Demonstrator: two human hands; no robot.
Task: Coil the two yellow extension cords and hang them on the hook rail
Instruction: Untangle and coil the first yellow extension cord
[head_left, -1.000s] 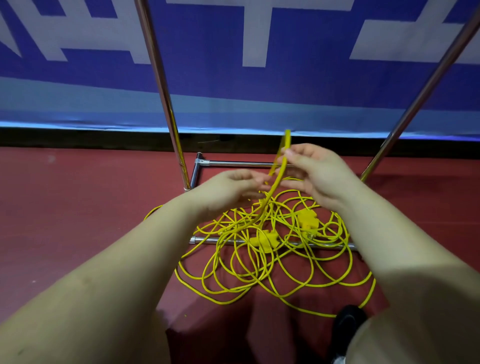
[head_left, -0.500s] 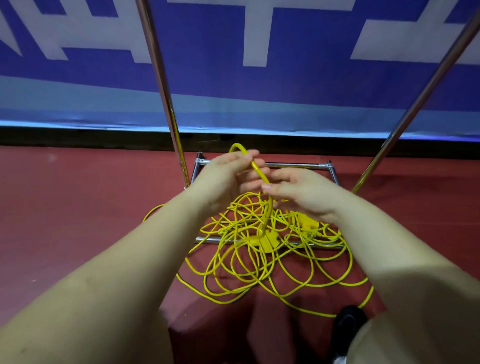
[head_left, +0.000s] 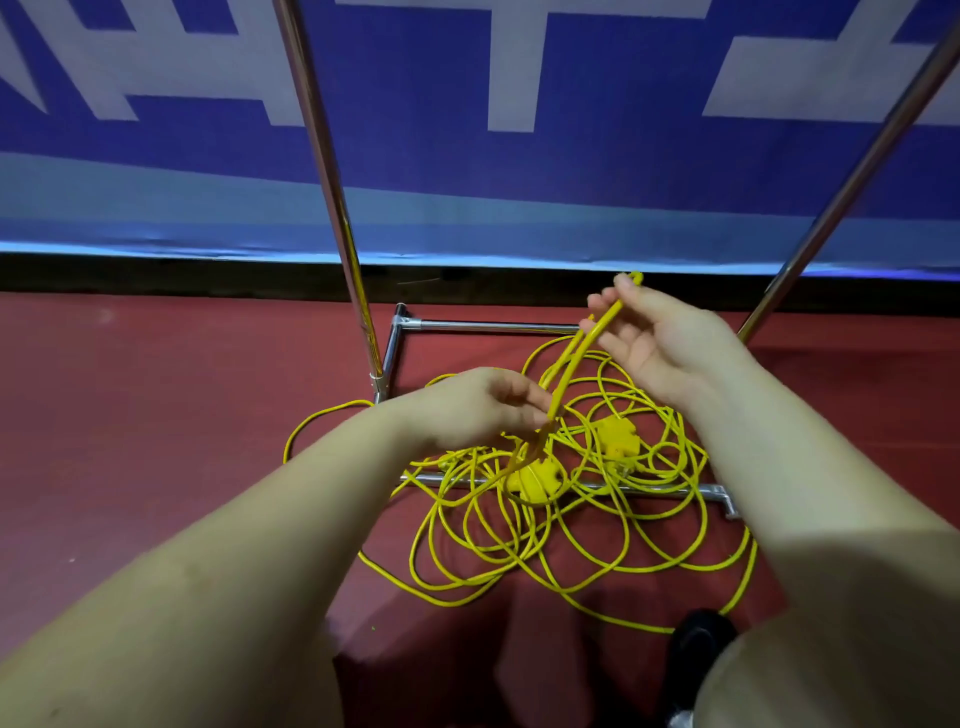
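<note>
Right hand (head_left: 660, 343) has its fingers mostly straight and a bit spread, palm facing left, with a doubled run of yellow cord (head_left: 582, 353) passing over the fingers and its bend poking out at the fingertips at about 12 o'clock. Whether the thumb is actually pinching it, can't tell. Left hand (head_left: 483, 405) sits at roughly 8 o'clock from the right one, fingers curled together and pinching the same doubled run lower down, so that stretch runs taut and slanted between the two hands.

Below the left fingers the cord drops into the pile (head_left: 545, 519), a loose mess of yellow loops on the red floor (head_left: 156, 415), spreading out toward 6 o'clock. Two chunky yellow plug blocks sit in it: one (head_left: 535, 478) right under the left hand, the other (head_left: 618, 436) at about 2 o'clock from it. The loops lie across the chrome base bars (head_left: 493, 326) of a rack, whose two poles (head_left: 332, 182) go up toward 12. Behind that is a blue banner (head_left: 571, 171) with white shapes. A dark shoe (head_left: 701, 639) shows at 5 o'clock.
</note>
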